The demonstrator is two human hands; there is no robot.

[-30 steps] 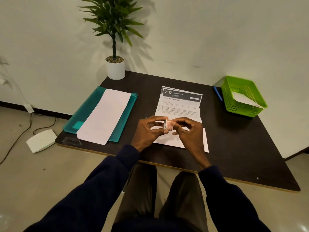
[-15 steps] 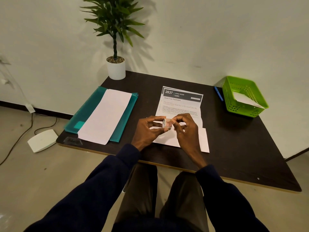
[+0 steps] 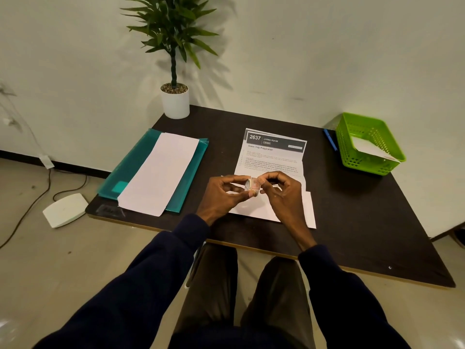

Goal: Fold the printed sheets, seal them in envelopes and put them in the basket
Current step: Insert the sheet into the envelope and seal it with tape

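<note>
Both hands meet just above the near half of the sheet. The left hand [image 3: 221,195] pinches a small roll [image 3: 252,186], tape or seal stickers, too small to tell which. The right hand [image 3: 281,195] has its curled fingertips on the roll's rim, apparently picking for the free end.

To do this step well, the left hand should hold the roll steady while the right lifts the end with a nail. It should peel only a short length and keep it off the paper until the fold is made.

Beneath the hands the printed sheet [image 3: 271,157] lies flat on the counter [image 3: 364,222]. Its long axis runs away from the person, leaning slightly right, with the dark "2637" header at the far end. A white envelope [image 3: 310,210] shows from under its near right corner.

Well to the right stands the green basket [image 3: 367,163], with one white envelope inside and a blue pen [image 3: 330,139] just beside it. To the left lies a teal folder [image 3: 130,167] bearing a blank white paper [image 3: 161,172].
</note>
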